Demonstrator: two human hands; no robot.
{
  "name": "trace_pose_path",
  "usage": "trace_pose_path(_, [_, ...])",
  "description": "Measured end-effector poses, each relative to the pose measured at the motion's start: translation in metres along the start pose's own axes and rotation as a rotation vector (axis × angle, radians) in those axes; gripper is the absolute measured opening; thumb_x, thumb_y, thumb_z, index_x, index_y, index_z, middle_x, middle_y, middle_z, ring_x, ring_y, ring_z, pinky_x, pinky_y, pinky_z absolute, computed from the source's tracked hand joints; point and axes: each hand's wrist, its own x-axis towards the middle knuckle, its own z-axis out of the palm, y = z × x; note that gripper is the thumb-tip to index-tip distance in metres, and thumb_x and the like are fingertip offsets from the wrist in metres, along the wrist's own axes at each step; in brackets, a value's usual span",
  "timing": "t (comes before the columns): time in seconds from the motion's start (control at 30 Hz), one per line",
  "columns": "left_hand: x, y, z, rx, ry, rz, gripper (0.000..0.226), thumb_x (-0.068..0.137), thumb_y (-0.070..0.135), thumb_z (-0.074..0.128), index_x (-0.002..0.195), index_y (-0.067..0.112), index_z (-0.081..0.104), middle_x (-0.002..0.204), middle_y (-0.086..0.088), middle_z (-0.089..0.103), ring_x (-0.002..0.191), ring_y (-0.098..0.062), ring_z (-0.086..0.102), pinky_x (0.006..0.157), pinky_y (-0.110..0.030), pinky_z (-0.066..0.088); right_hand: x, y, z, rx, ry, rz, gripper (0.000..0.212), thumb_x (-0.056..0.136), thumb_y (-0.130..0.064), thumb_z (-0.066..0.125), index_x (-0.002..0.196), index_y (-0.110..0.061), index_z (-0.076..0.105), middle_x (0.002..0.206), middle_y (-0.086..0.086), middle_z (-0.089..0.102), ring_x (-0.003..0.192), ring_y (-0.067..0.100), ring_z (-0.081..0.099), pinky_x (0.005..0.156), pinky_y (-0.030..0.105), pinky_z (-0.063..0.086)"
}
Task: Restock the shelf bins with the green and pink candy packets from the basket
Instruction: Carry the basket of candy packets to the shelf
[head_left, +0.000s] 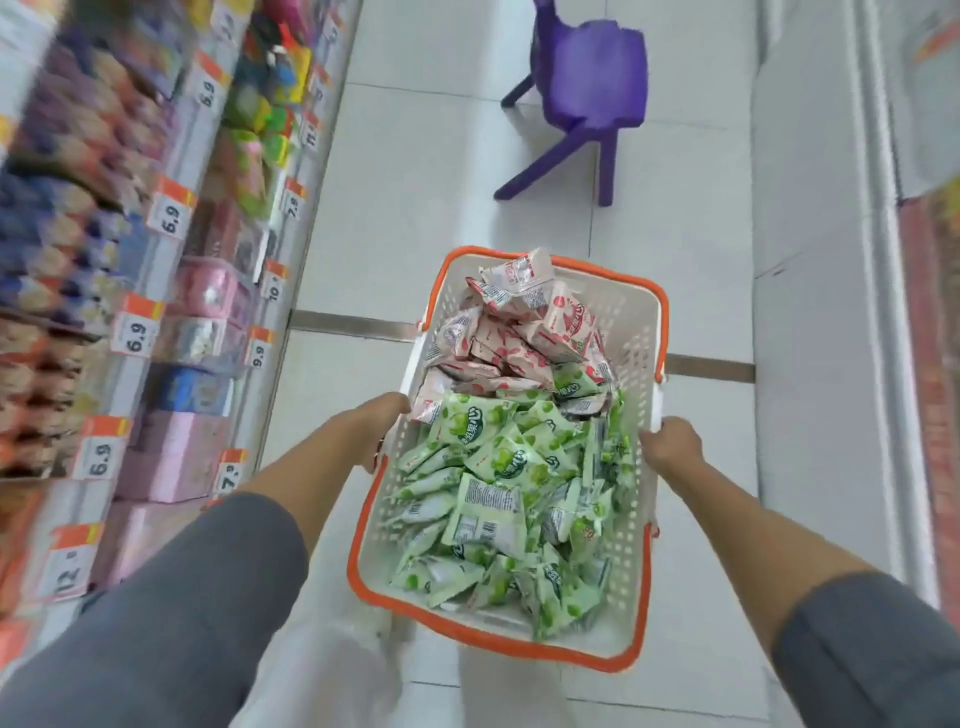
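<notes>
A white plastic basket (631, 332) with an orange rim hangs above the tiled floor in the middle of the view. Green candy packets (498, 499) fill its near half and pink candy packets (519, 332) are heaped in its far half. My left hand (382, 428) grips the basket's left side, fingers curled under the rim. On the right side my right hand (670, 441) grips the rim. Shelves (171, 249) with goods and orange price tags run along the left, blurred.
A purple plastic chair (587, 88) stands on the floor ahead of the basket. A white freezer cabinet (826, 260) runs along the right side. The aisle of white tiles lies between the shelves and the cabinet. My light trousers show below the basket.
</notes>
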Motion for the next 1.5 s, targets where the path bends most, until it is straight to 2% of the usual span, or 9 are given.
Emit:
trace_pose_path(0.2, [-0.012, 0.206, 0.068, 0.121, -0.139, 0.085, 0.058, 0.081, 0.030, 0.048, 0.134, 0.008, 0.042, 0.146, -0.019, 0.037, 0.131, -0.040, 0.039, 0.106, -0.059, 0.037, 0.111, -0.045, -0.157, -0.035, 0.094, 0.081, 0.023, 0.093, -0.014, 0.054, 0.107, 0.004, 0.060, 0.097, 0.018, 0.061, 0.085, 0.033, 0.057, 0.059, 0.029, 0.040])
trace_pose_path(0.33, [-0.017, 0.345, 0.108, 0.188, -0.185, 0.124, 0.015, 0.084, 0.016, 0.045, 0.079, 0.005, 0.054, 0.138, -0.017, 0.042, 0.130, -0.041, 0.039, 0.107, -0.058, 0.037, 0.190, -0.079, -0.241, 0.014, 0.157, 0.176, 0.024, 0.088, -0.003, 0.052, 0.108, 0.008, 0.060, 0.097, 0.022, 0.063, 0.078, 0.032, 0.057, 0.060, 0.029, 0.042])
trace_pose_path(0.5, [0.013, 0.501, 0.153, 0.278, -0.169, 0.163, 0.041, 0.083, 0.023, 0.043, 0.122, 0.009, 0.045, 0.135, -0.019, 0.045, 0.121, -0.038, 0.046, 0.103, -0.053, 0.040, 0.297, -0.125, -0.322, 0.007, 0.174, 0.195, 0.025, 0.091, -0.007, 0.053, 0.112, 0.005, 0.059, 0.104, 0.022, 0.062, 0.079, 0.028, 0.051, 0.067, 0.029, 0.043])
trace_pose_path(0.7, [0.052, 0.655, 0.210, 0.249, -0.118, 0.219, 0.017, 0.086, 0.020, 0.043, 0.097, 0.010, 0.051, 0.107, -0.016, 0.050, 0.104, -0.033, 0.050, 0.092, -0.046, 0.045, 0.428, -0.169, -0.391, 0.089, 0.193, 0.223, 0.034, 0.094, -0.005, 0.050, 0.126, 0.008, 0.052, 0.121, 0.025, 0.059, 0.107, 0.039, 0.058, 0.076, 0.031, 0.043])
trace_pose_path(0.8, [0.074, 0.717, 0.233, 0.217, -0.125, 0.182, 0.013, 0.086, 0.017, 0.045, 0.094, 0.008, 0.051, 0.123, -0.016, 0.046, 0.119, -0.036, 0.046, 0.098, -0.048, 0.041, 0.484, -0.190, -0.418, 0.058, 0.193, 0.262, 0.031, 0.096, -0.004, 0.049, 0.123, 0.009, 0.052, 0.121, 0.025, 0.059, 0.111, 0.039, 0.057, 0.073, 0.028, 0.036])
trace_pose_path(0.97, [0.119, 0.798, 0.268, 0.163, -0.156, 0.098, 0.014, 0.073, 0.018, 0.053, 0.079, 0.008, 0.046, 0.126, -0.016, 0.044, 0.108, -0.030, 0.049, 0.093, -0.041, 0.040, 0.579, -0.211, -0.449, 0.062, 0.163, 0.284, 0.031, 0.094, -0.006, 0.052, 0.124, 0.004, 0.055, 0.109, 0.021, 0.060, 0.091, 0.034, 0.057, 0.065, 0.028, 0.042])
trace_pose_path(1.13, [0.187, 0.849, 0.307, 0.190, -0.140, 0.062, 0.023, 0.080, 0.018, 0.047, 0.101, 0.008, 0.047, 0.122, -0.014, 0.041, 0.115, -0.033, 0.045, 0.102, -0.046, 0.039, 0.671, -0.216, -0.454, 0.056, 0.113, 0.296, 0.020, 0.093, -0.004, 0.051, 0.111, 0.005, 0.057, 0.102, 0.019, 0.060, 0.085, 0.033, 0.056, 0.058, 0.027, 0.038])
trace_pose_path(1.37, [0.267, 0.878, 0.360, 0.131, -0.117, 0.008, 0.006, 0.088, 0.013, 0.038, 0.083, 0.012, 0.035, 0.111, -0.013, 0.036, 0.112, -0.034, 0.042, 0.106, -0.047, 0.036, 0.799, -0.207, -0.425, 0.230, -0.022, 0.309, 0.038, 0.091, 0.000, 0.047, 0.128, 0.005, 0.050, 0.123, 0.023, 0.058, 0.105, 0.039, 0.058, 0.089, 0.043, 0.053])
trace_pose_path(1.5, [0.313, 0.874, 0.391, 0.086, -0.080, -0.004, 0.014, 0.091, 0.007, 0.033, 0.080, 0.015, 0.029, 0.081, -0.004, 0.034, 0.072, -0.018, 0.034, 0.078, -0.036, 0.036, 0.870, -0.189, -0.397, 0.278, -0.096, 0.287, 0.055, 0.085, -0.003, 0.048, 0.139, 0.004, 0.040, 0.136, 0.024, 0.049, 0.117, 0.040, 0.053, 0.080, 0.033, 0.046])
